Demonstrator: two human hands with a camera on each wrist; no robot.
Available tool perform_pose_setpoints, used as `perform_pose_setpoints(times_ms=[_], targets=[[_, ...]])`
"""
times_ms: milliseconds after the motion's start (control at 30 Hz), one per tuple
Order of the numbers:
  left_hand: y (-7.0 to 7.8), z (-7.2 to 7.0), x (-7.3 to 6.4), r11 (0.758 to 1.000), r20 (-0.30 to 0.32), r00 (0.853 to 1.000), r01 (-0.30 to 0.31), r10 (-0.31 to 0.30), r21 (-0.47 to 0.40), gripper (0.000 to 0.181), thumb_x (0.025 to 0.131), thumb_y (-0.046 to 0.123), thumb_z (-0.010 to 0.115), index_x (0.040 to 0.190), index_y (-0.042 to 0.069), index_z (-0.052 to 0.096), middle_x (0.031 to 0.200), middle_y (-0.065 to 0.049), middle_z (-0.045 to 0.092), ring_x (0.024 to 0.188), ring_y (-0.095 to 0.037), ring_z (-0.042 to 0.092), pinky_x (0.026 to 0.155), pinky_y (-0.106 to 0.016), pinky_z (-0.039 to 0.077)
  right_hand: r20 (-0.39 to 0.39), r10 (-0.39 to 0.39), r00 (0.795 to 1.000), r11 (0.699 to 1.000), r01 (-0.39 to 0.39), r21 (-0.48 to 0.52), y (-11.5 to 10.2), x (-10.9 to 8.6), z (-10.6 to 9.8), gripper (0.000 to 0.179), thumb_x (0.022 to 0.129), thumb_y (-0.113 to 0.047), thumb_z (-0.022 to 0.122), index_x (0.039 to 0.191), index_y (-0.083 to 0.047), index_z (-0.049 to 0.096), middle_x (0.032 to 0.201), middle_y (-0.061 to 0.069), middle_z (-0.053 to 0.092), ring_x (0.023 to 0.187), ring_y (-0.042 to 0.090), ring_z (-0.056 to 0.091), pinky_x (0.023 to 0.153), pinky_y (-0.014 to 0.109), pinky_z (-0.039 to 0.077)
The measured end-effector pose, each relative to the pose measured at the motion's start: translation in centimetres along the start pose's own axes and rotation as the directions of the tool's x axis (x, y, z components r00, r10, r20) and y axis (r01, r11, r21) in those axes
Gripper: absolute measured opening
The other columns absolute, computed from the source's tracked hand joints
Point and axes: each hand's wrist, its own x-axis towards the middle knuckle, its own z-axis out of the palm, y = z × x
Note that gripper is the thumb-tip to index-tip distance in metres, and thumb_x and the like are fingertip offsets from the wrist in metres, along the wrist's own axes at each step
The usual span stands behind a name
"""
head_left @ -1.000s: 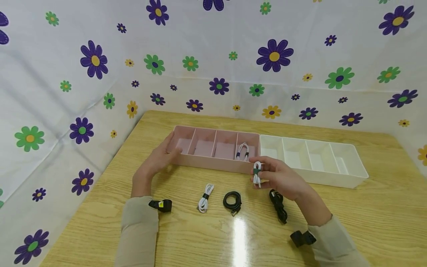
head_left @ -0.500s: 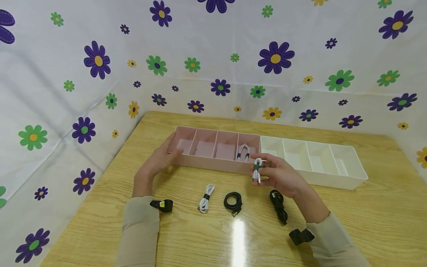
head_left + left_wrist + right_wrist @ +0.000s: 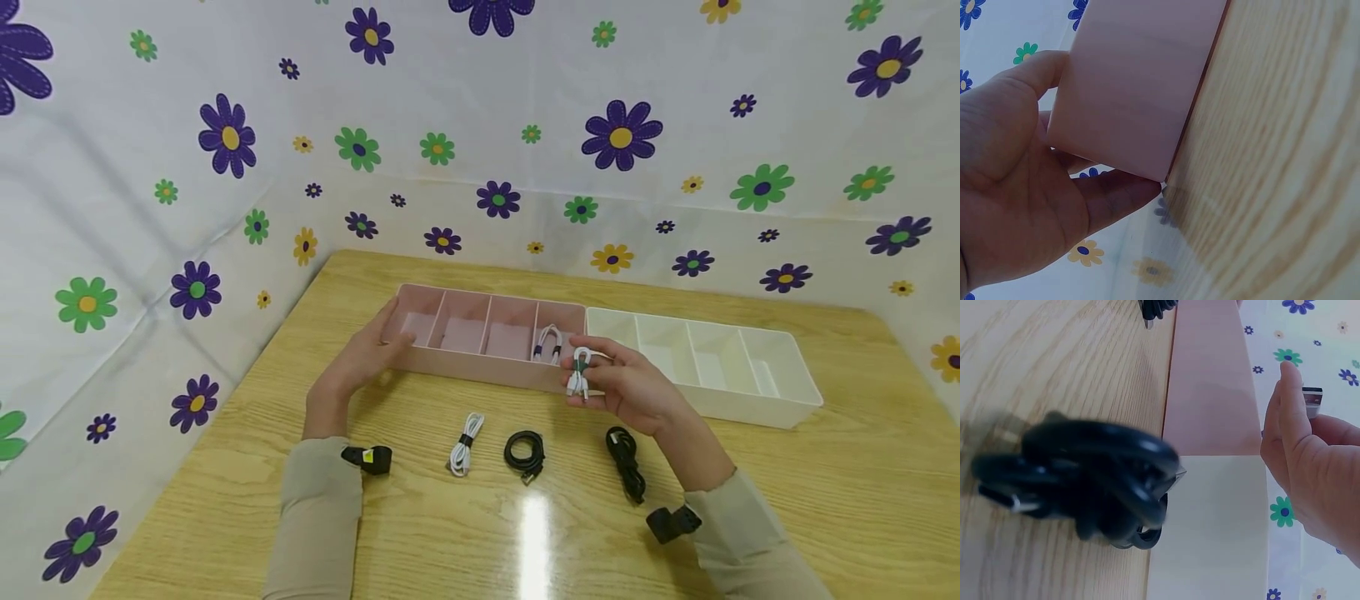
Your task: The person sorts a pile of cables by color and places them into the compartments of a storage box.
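My left hand (image 3: 362, 360) holds the left end of a pink compartment box (image 3: 480, 367); in the left wrist view the thumb lies at its rim and the fingers (image 3: 1116, 197) run along its end wall. In my right hand (image 3: 637, 385) a bundled white USB cable (image 3: 578, 373) with a green tie is pinched between thumb and fingers, close in front of the pink box's right end. Its metal plug (image 3: 1313, 400) sticks out past the fingers in the right wrist view. Another white cable (image 3: 549, 343), looped and tied, lies in the rightmost pink compartment.
A cream compartment box (image 3: 750, 410) adjoins the pink one on the right. On the wooden table (image 3: 420, 533) in front lie a tied white cable (image 3: 466, 444), a coiled black USB cable (image 3: 524, 452) and a bundled black cable (image 3: 626, 464). A flowered cloth (image 3: 525, 158) hangs behind.
My right hand has raised the white cable a little and brought it closer to the pink box's rim. The left hand has stayed on the box, and the head view has shifted slightly.
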Motion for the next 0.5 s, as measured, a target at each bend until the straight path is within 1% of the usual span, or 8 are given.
perform_pose_setpoints(times_ms=[133, 267, 400, 500], targets=[[-0.05, 0.00, 0.00, 1.000, -0.006, 1.000, 0.007, -0.007, -0.004, 0.074, 0.097, 0.046, 0.044, 0.153, 0.028, 0.000, 0.158, -0.008, 0.010, 0.143, -0.033, 0.011, 0.113, -0.055, 0.014, -0.009, 0.014, 1.000, 1.000, -0.014, -0.002, -0.03, 0.39, 0.07, 0.049, 0.097, 0.005, 0.039, 0.144, -0.003, 0.030, 0.117, 0.011, 0.054, 0.096, 0.023, 0.063, 0.083, 0.038, 0.055], [0.01, -0.01, -0.07, 1.000, -0.006, 1.000, 0.019, -0.019, -0.005, 0.073, 0.097, 0.045, 0.045, 0.153, 0.028, 0.000, 0.158, -0.009, 0.010, 0.143, -0.034, 0.011, 0.113, -0.056, 0.013, -0.013, 0.025, 1.000, 1.000, -0.025, 0.004, -0.14, 0.61, 0.17, 0.050, 0.097, 0.005, 0.038, 0.144, 0.001, 0.025, 0.115, 0.009, 0.055, 0.096, 0.019, 0.064, 0.084, 0.036, 0.054], [0.01, -0.04, -0.07, 1.000, -0.002, 1.000, 0.015, -0.015, -0.004, 0.074, 0.097, 0.047, 0.044, 0.153, 0.029, 0.000, 0.158, -0.007, 0.009, 0.144, -0.032, 0.010, 0.114, -0.054, 0.013, -0.011, 0.012, 1.000, 1.000, -0.012, -0.006, -0.32, 0.74, 0.32, 0.047, 0.097, 0.005, 0.038, 0.142, 0.003, 0.025, 0.107, 0.007, 0.058, 0.093, 0.016, 0.064, 0.084, 0.037, 0.054], [-0.03, -0.06, 0.00, 1.000, 0.000, 1.000, 0.008, -0.008, 0.004, 0.076, 0.095, 0.053, 0.043, 0.153, 0.029, -0.001, 0.158, -0.007, 0.009, 0.144, -0.032, 0.011, 0.114, -0.053, 0.013, -0.005, -0.006, 1.000, 1.000, 0.006, -0.013, -0.52, 0.90, 0.52, 0.041, 0.097, 0.005, 0.038, 0.137, 0.005, 0.030, 0.103, 0.006, 0.060, 0.091, 0.016, 0.064, 0.084, 0.038, 0.054]])
